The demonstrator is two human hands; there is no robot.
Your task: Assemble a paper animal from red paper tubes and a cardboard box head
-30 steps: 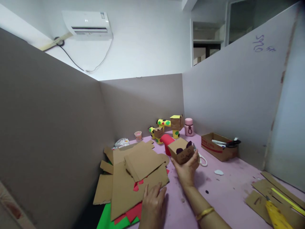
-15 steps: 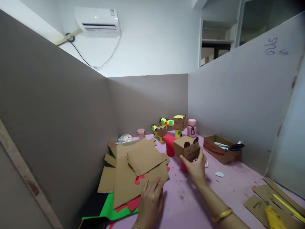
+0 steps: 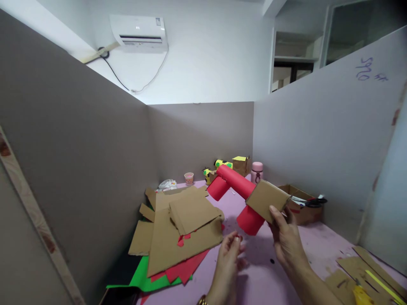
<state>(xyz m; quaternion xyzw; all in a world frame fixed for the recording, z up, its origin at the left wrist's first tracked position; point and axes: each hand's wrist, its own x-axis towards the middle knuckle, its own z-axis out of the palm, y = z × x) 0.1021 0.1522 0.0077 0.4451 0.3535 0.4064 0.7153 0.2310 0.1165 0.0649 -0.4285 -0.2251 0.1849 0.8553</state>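
Observation:
My right hand (image 3: 286, 231) grips the cardboard box head (image 3: 267, 199) of a red paper animal figure. The figure's red tube body (image 3: 237, 181) slopes up to the left, off the table, and two red legs hang under it. Its drawn face is turned out of sight. Below the figure, my left hand (image 3: 227, 258) is closed in a pinch, apart from it. A small red piece (image 3: 239, 238), probably paper, shows at its fingertips.
Stacked cardboard sheets (image 3: 190, 212) lie left over red paper (image 3: 187, 269) and green paper (image 3: 140, 273). Behind are yellow spotted figures (image 3: 224, 163), a cup (image 3: 188, 178) and a pink bottle (image 3: 257, 171). A box with scissors (image 3: 302, 214) and a yellow cutter (image 3: 362, 294) are right.
My right hand has lifted the red figure off the table and tilted it, turning its face away. My left hand has left the cardboard, moved right and closed on a small red piece.

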